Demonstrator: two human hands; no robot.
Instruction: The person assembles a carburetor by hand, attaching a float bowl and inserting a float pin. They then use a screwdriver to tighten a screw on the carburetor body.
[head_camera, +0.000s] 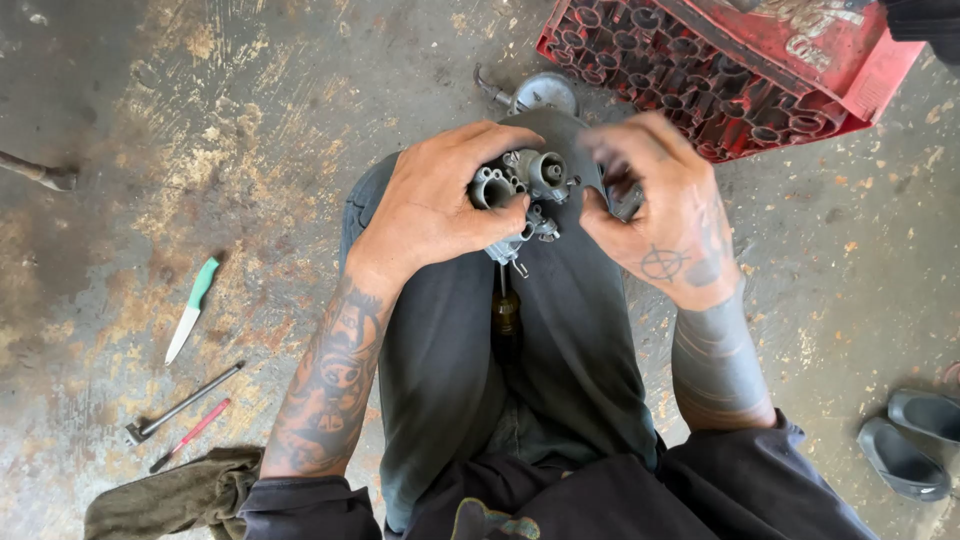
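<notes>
Knees up, left hand (435, 205) grips a partly stripped carburetor (520, 190); right hand (665, 210), at three o'clock, pinches a small blurred part (625, 200), reassembly unfinished.

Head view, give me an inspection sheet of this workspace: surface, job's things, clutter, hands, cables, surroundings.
Surface: stained concrete floor, worn and patchy.
Job's things: grey metal carburetor held over the lap; a screwdriver lies on the trousers below it.
Clutter: green-handled knife, metal wrench, thin red tool, olive rag, round metal part.
Hands: left hand grips the carburetor; right hand is at its side, blurred, fingers on a small dark part.
Cables: nothing seen.
Surroundings: red plastic crate ahead, dark sandals at right, a tool end at left edge.
</notes>
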